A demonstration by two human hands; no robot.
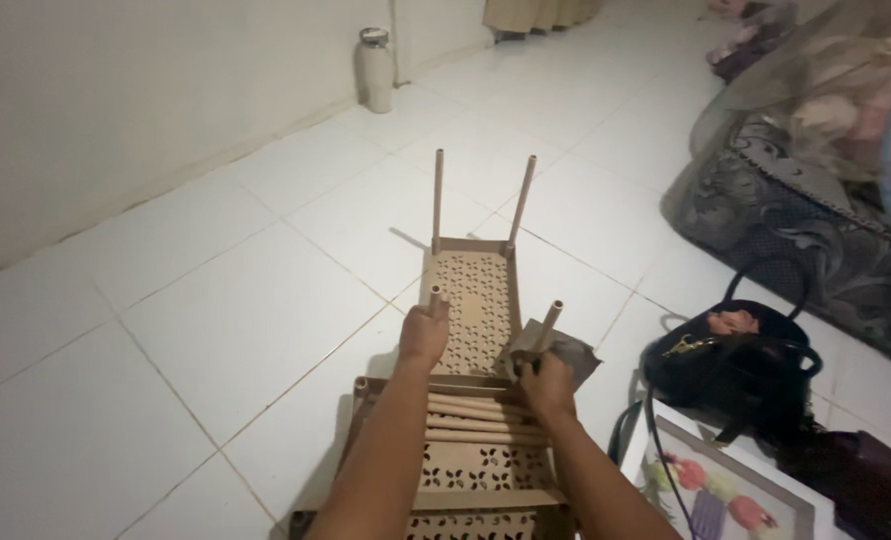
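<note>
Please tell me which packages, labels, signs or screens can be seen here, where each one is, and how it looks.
No labels, signs or screens show.
Flat box: on the floor at lower right, beside the black handbag; rectangular, pale border, colourful flower-like picture on its face.
Its text, if any, is too blurred to tell.

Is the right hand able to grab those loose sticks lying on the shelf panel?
Probably yes. The right hand grips an upright pole just above the loose poles lying across the perforated shelf panel. Nothing covers them, though it would have to let go of the pole first.
</note>
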